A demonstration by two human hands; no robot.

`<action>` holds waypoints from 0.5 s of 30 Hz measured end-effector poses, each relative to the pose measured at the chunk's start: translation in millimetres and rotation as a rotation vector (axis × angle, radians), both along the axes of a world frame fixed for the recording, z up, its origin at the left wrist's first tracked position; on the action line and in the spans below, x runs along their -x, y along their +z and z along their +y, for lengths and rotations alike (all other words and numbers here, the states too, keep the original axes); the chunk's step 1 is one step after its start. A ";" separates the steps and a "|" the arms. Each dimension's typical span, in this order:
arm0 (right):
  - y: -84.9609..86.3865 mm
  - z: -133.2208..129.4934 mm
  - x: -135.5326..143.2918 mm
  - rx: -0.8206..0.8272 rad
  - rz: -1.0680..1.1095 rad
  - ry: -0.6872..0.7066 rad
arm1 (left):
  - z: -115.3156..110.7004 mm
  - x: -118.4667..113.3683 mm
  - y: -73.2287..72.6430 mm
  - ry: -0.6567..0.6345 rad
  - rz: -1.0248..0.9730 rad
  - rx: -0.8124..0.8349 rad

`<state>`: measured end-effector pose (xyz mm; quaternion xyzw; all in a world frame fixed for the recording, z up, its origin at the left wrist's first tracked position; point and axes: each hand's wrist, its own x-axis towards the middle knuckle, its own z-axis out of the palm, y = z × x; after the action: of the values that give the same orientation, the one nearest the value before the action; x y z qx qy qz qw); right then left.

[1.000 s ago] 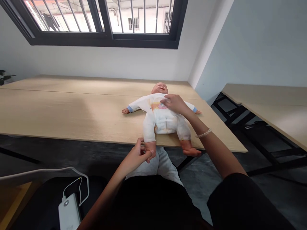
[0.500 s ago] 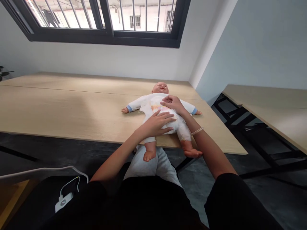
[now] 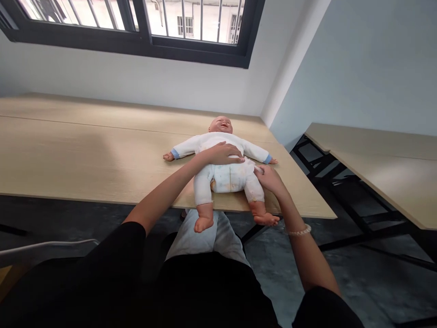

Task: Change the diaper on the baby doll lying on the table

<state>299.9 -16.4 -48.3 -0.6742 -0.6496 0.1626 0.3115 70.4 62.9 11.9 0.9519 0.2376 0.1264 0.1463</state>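
A baby doll (image 3: 221, 124) lies on its back on the wooden table (image 3: 85, 155), arms spread, feet hanging past the front edge. It wears a white top (image 3: 191, 145) with blue cuffs, and a white diaper (image 3: 227, 177) shows around its hips. My left hand (image 3: 225, 153) lies flat across the doll's belly, fingers stretched to the right. At the right side of the hips, my right hand (image 3: 269, 176) is closed with its fingertips pinching white material, which looks like the diaper's edge. Part of its grip is hidden by the hand itself.
A second table (image 3: 382, 159) with black legs stands at the right, across a gap. Behind the doll are a wall (image 3: 170, 86) and a barred window (image 3: 191, 27). My lap (image 3: 205, 237) is below the table's front edge.
My left hand has moved up from the hips to the belly, uncovering the diaper. My right hand has gone from the chest down to the right hip and pinches there. The view has shifted slightly.
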 end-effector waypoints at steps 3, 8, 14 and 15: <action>-4.3 -7.0 2.9 0.058 0.226 0.094 | 6.5 -2.7 -2.9 0.026 -0.069 -0.006; 4.6 4.3 17.9 0.019 0.371 0.039 | 8.1 -1.8 -8.9 0.010 -0.350 -0.083; 11.5 40.1 31.6 -0.075 0.150 0.013 | 6.9 -2.1 -13.9 -0.041 -0.425 -0.067; 10.9 47.0 33.6 -0.075 0.077 0.029 | 7.5 -2.6 -15.2 -0.070 -0.421 -0.054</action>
<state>266.3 30.6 -37.5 -0.6456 -0.6526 0.1684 0.3591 73.0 70.4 -3.3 0.9158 0.1651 0.3234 0.1715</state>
